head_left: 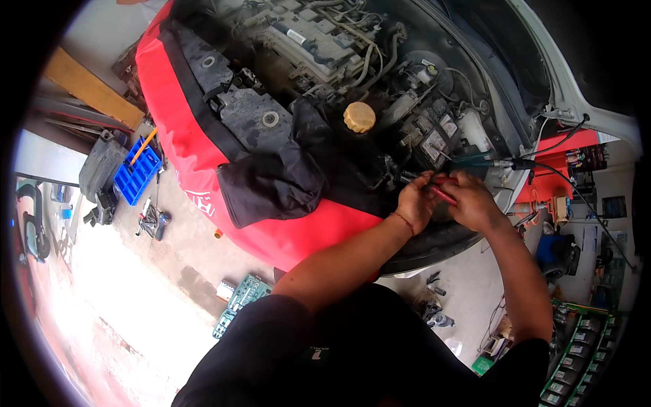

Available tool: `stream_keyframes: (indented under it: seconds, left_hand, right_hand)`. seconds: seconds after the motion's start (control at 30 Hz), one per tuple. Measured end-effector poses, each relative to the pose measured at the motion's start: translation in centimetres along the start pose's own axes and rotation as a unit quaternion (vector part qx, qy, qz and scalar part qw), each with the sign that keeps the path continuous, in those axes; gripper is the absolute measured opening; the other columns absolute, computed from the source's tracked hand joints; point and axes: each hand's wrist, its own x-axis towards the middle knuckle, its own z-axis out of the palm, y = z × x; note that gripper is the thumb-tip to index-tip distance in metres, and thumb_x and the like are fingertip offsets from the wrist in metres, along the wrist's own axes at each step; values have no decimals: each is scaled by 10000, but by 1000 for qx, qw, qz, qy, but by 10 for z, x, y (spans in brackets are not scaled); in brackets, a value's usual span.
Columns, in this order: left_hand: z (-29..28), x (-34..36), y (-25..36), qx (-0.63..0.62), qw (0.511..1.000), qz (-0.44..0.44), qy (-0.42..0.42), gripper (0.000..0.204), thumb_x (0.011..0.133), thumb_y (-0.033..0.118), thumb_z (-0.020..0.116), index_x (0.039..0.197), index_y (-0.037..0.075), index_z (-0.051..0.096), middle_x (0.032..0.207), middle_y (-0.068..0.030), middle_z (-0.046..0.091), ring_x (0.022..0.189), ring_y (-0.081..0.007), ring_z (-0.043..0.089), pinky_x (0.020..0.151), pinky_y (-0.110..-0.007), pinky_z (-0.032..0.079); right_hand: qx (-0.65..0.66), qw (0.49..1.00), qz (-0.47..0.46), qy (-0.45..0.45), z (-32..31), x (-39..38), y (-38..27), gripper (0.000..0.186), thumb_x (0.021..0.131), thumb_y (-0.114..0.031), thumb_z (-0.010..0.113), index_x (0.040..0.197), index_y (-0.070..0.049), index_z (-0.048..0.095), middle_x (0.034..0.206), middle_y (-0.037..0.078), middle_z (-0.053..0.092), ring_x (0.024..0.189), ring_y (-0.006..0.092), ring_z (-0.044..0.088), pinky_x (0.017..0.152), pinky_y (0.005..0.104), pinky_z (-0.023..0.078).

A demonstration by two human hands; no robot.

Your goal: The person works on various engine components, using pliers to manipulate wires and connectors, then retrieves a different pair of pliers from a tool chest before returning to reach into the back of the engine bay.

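Observation:
My left hand [415, 202] and my right hand [471, 202] are close together at the front edge of an open car engine bay, both closed around a red-handled tool [446, 193], probably pliers; its working end is hard to make out. Just above them sit the battery [434, 144] and a teal-and-black cable clamp or connector [505, 163] with black cables. To their left, dark cloth [264, 183] lies over a red fender cover [298, 234]. A yellow round cap [359, 117] sits farther back, near the engine [315, 47].
A blue plastic tray [135, 175], a grey case [102, 163] and tools are on the floor [190, 237] at left. An open green socket case [244, 298] lies below the bumper. A red tool cabinet [553, 183] and green-edged racks [576, 346] stand at right.

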Motion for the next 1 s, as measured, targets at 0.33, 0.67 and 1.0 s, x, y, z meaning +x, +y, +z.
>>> stream_keyframes:
  seconds: [0.33, 0.67, 1.0]
  left_hand:
    - [0, -13, 2, 50, 999, 7, -8, 225, 919, 240, 525, 1079, 86, 557, 1135, -120, 632, 1069, -262, 603, 977, -397, 445]
    - [-6, -38, 28, 192, 973, -73, -104, 423, 947, 312, 515, 1266, 41, 458, 1113, -176, 621, 1037, -316, 615, 906, -432, 494]
    - [-7, -37, 37, 175, 965, -132, -144, 378, 922, 207, 526, 1248, 30, 451, 998, -172, 644, 846, -268, 666, 745, -378, 560]
  right_hand:
    - [9, 999, -43, -5, -2, 10, 17, 383, 765, -59, 635, 1143, -120, 624, 1035, 136, 520, 977, 339, 547, 857, 412, 467]
    - [-18, 996, -48, -75, -50, 34, 5, 432, 682, -21, 650, 1103, -114, 658, 1036, 114, 547, 941, 320, 600, 801, 402, 497]
    - [-10, 965, -25, -262, -87, 81, 6, 438, 689, -38, 634, 1107, -161, 683, 1035, 117, 570, 1004, 312, 595, 839, 401, 493]
